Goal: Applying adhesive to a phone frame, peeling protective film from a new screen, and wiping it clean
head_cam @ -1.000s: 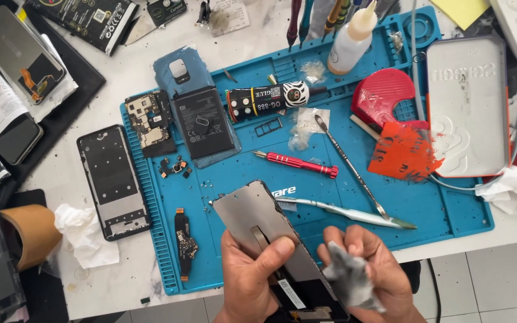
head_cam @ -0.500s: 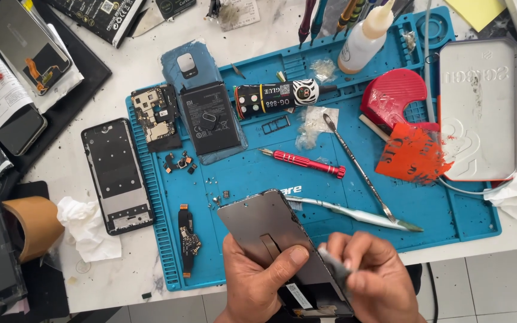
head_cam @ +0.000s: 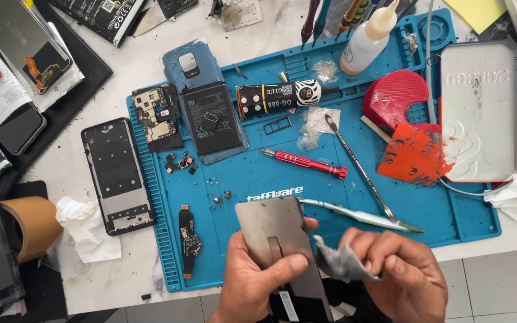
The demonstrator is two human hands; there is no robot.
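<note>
Item: grey display panel, clasped in your left hand, near edge of the blue mat, long axis running near-to-far. Your right hand pinches a grey wipe touching the panel's right edge.

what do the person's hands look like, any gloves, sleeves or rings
Both hands are bare: no gloves on the left hand or the right hand. No rings, watch or bands show on the visible fingers and wrists. No sleeve reaches into view; the forearms are cut off by the bottom edge of the picture.
</note>
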